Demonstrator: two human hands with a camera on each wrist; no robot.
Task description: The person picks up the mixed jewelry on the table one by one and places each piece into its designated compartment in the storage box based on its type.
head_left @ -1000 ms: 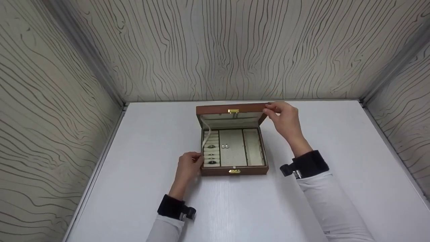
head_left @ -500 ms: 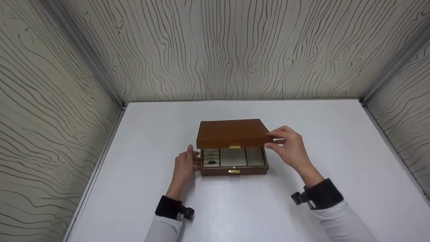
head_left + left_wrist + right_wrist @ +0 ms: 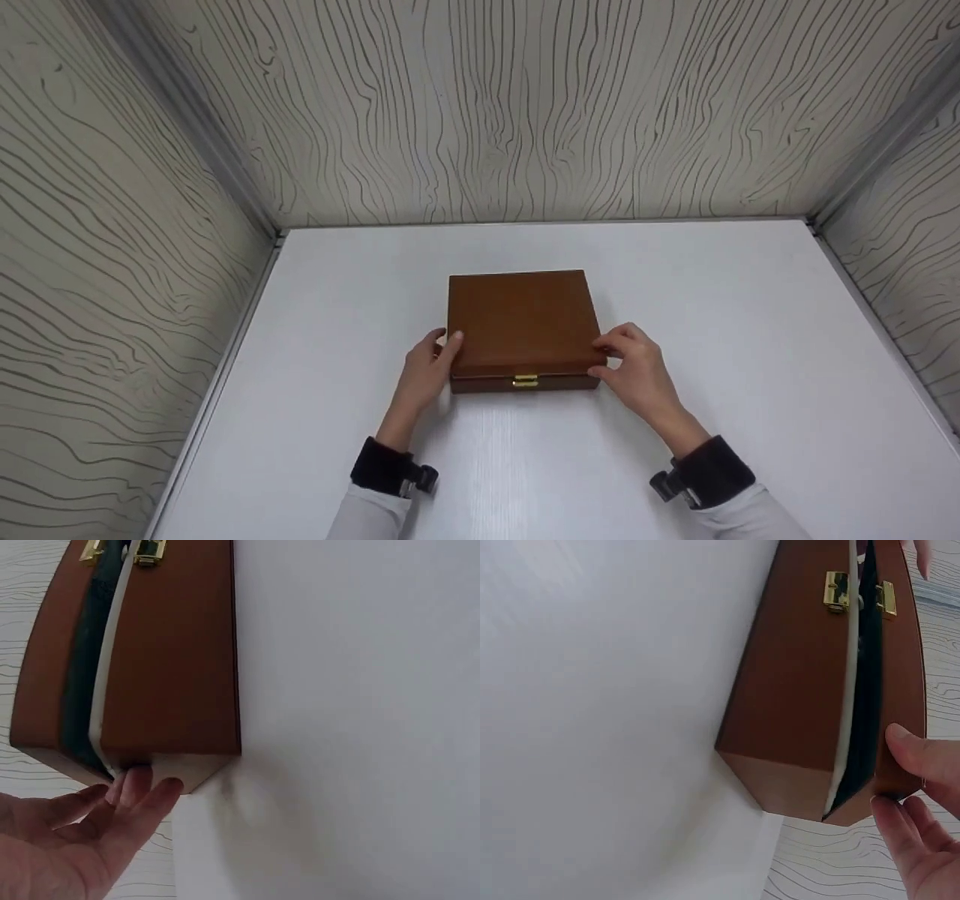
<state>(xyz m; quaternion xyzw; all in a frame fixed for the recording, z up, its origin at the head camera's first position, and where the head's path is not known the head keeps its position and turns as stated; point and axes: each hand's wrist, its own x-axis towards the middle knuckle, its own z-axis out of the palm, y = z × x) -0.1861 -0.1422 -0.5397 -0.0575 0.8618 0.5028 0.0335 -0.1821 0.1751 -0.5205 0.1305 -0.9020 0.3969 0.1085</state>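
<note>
A brown jewelry box (image 3: 517, 322) with its lid lowered lies on the white table. In the right wrist view a narrow dark gap shows between the lid (image 3: 900, 667) and the base (image 3: 787, 682). Gold clasp parts (image 3: 526, 381) sit at the front middle. My right hand (image 3: 634, 371) pinches the lid's front right corner between thumb and fingers. At the left side, my left hand (image 3: 424, 371) rests its fingers against the box wall, the thumb at the lid's edge. In the left wrist view its fingertips (image 3: 169, 787) touch the pale side of the base. The box's contents are hidden.
The white table (image 3: 337, 285) extends around the box. Wood-grain patterned panels (image 3: 480, 112) stand behind it and at both sides. Each wrist wears a black band (image 3: 712, 471) with a small camera.
The raised lid has swung down over the compartments, hiding the rings and earrings. My right hand came down and toward me with it; my left hand has shifted slightly along the box's left side.
</note>
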